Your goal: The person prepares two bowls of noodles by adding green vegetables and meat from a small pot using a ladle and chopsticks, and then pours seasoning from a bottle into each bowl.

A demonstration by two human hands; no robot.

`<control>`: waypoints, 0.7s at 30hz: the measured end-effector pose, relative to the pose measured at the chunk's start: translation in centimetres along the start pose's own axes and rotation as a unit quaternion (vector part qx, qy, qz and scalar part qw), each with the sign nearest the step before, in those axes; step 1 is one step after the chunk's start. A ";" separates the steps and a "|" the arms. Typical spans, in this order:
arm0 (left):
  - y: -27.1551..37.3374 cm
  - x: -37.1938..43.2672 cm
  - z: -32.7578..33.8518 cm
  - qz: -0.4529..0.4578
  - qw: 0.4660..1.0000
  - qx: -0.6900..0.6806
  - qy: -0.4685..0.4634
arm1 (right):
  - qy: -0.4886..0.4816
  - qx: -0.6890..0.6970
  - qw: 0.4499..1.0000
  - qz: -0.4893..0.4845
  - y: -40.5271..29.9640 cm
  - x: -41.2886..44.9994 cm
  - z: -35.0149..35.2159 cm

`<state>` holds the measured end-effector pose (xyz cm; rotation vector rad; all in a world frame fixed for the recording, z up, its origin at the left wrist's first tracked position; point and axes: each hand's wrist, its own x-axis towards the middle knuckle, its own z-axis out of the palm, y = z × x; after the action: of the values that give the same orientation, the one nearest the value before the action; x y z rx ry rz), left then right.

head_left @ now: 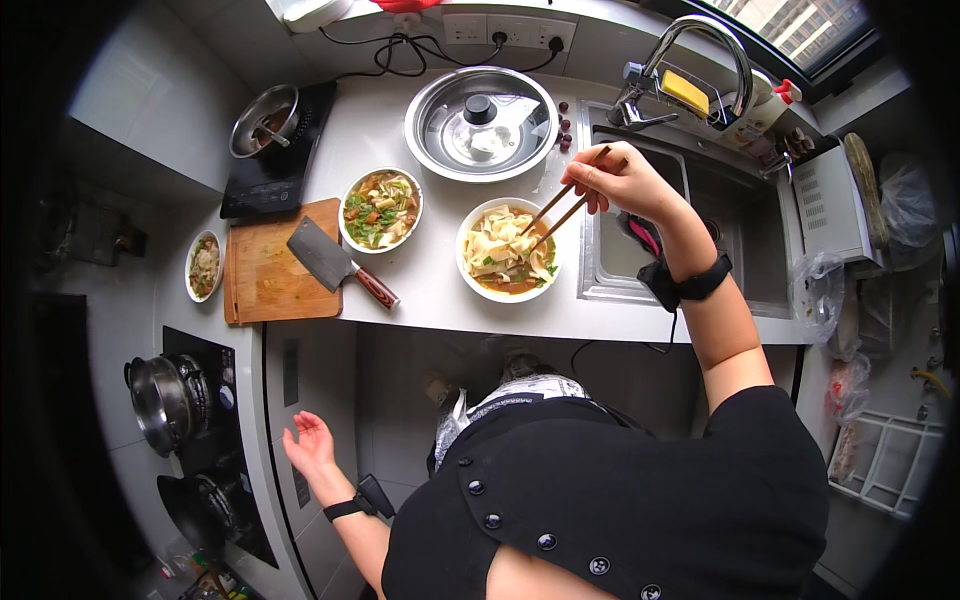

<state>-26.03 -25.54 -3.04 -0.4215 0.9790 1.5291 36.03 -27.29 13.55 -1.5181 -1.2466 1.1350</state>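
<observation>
My right hand grips a pair of wooden chopsticks above the counter. Their tips reach into wide flat noodles in a white bowl, where brown broth and bits of green show around the noodles. To the left is a second white bowl of noodles topped with chopped greens and brown chunks. Down at the lower left, my left hand hangs beside the cabinet front, palm up with loosely spread fingers and nothing in it.
A cleaver lies across a wooden cutting board, its handle over the counter. Behind the bowls stands a large lidded steel pan. An induction cooker holds a small pot; a sink is at right, a gas stove at left.
</observation>
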 end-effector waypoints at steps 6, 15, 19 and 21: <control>-2.8 -0.4 0.0 -0.009 1.000 -0.001 -0.015 | 0.051 0.066 0.996 0.042 3.7 -4.0 -0.8; -5.2 -2.6 1.7 -0.006 1.000 0.017 -0.004 | 0.154 0.129 0.978 0.051 10.3 -8.4 1.7; -5.5 -3.5 2.7 0.018 0.999 0.038 -0.022 | 0.180 0.146 0.972 0.039 10.5 -9.1 2.5; -5.7 -3.9 3.1 0.019 0.998 0.041 -0.031 | 0.190 0.159 0.968 0.033 10.9 -9.2 2.7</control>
<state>-18.96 -26.01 -0.32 -0.2963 1.0036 1.5219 34.96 -37.81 3.55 -1.4518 -0.7217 0.9738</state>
